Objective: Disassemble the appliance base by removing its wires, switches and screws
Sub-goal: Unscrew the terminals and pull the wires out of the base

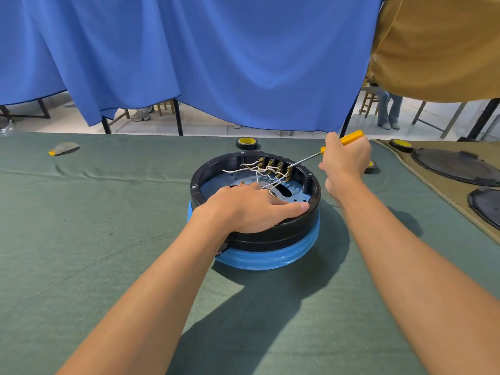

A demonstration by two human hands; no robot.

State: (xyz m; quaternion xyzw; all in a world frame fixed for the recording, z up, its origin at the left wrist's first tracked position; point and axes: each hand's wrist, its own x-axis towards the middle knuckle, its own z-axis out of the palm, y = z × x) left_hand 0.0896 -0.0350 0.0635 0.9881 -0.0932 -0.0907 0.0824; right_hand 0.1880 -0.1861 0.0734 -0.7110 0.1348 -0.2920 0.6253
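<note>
Green cloth covers the table (94,239) under a blue curtain. My left hand (251,209) lies flat and open on the near rim of the one appliance base (270,239), a rigid plastic shell that probably slides unless pinned. Beyond its fingers, thin white wires (259,171) look fragile. Four switches (274,166) sit ahead. My right hand (346,158) grips one yellow screwdriver (311,157), tip at the rightmost switch.

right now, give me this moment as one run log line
left hand: steadying round black-and-blue appliance base | right hand: yellow-handled screwdriver, tip at rightmost switch | white wires: attached
</note>
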